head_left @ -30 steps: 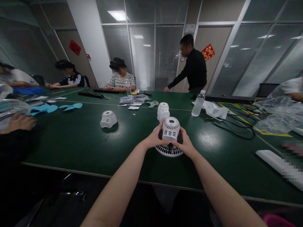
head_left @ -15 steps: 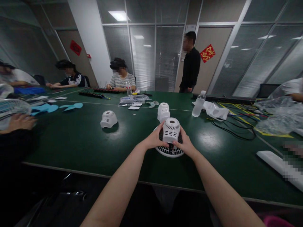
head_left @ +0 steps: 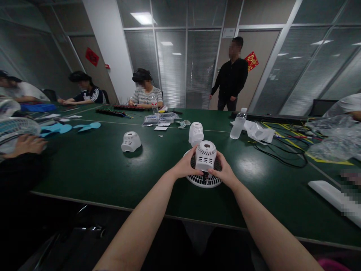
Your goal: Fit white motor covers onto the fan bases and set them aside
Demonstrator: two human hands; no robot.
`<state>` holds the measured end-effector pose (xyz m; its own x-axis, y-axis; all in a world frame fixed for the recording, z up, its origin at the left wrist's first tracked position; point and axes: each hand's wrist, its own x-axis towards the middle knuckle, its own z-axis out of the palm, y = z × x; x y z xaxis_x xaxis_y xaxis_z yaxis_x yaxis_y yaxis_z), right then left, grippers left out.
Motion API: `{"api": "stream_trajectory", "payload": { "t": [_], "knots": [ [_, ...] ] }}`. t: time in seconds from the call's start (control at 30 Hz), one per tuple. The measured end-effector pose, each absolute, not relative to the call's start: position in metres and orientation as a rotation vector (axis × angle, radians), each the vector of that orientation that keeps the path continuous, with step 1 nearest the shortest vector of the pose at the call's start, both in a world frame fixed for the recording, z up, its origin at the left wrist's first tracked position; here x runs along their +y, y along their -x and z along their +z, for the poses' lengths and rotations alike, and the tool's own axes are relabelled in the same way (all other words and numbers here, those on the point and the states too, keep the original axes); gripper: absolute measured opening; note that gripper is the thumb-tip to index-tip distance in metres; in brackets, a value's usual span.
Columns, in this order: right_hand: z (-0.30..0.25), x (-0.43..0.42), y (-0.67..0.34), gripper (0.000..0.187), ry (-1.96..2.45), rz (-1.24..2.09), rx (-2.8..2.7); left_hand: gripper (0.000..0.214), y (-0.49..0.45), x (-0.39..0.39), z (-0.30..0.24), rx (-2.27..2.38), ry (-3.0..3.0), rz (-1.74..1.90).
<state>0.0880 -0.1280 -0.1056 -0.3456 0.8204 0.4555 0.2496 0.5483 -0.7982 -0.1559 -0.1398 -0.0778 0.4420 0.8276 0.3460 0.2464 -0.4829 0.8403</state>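
Between my two hands is a white fan motor cover (head_left: 205, 155), with slots in its side and a dark round hole on top. My left hand (head_left: 187, 165) grips its left side, and my right hand (head_left: 223, 171) grips the right; both are closed on it. Under the cover lies a round white fan grille (head_left: 205, 183), with a dark part showing between them. Whether the cover touches the grille is hidden. Just behind stands a second white motor cover (head_left: 195, 133). A third motor cover (head_left: 131, 142) sits farther left on the green table (head_left: 158, 177).
A clear bottle (head_left: 238, 124) and black cables (head_left: 282, 153) lie beyond my right hand. Plastic bags (head_left: 335, 139) and a long white piece (head_left: 332, 197) are at right. Blue fan blades (head_left: 88, 127) and a co-worker's hand (head_left: 29, 145) on another grille are at left.
My hands and the motor cover stay nearly in place over the grille. The standing person in black has turned and shifted slightly right.
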Motion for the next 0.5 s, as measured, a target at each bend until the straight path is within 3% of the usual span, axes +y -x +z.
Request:
{"api": "stream_trajectory", "payload": {
  "t": [0.33, 0.5],
  "knots": [
    [-0.1099, -0.1224, -0.0843, 0.109, 0.965, 0.7, -1.905, 0.13, 0.1531, -0.1328, -0.0793, 0.863, -1.902, 0.929],
    [-0.1089, -0.1232, -0.0842, 0.105, 0.903, 0.77, -1.867, 0.133, 0.1533, -0.1302, -0.0812, 0.869, -1.971, 0.915]
  ]
}}
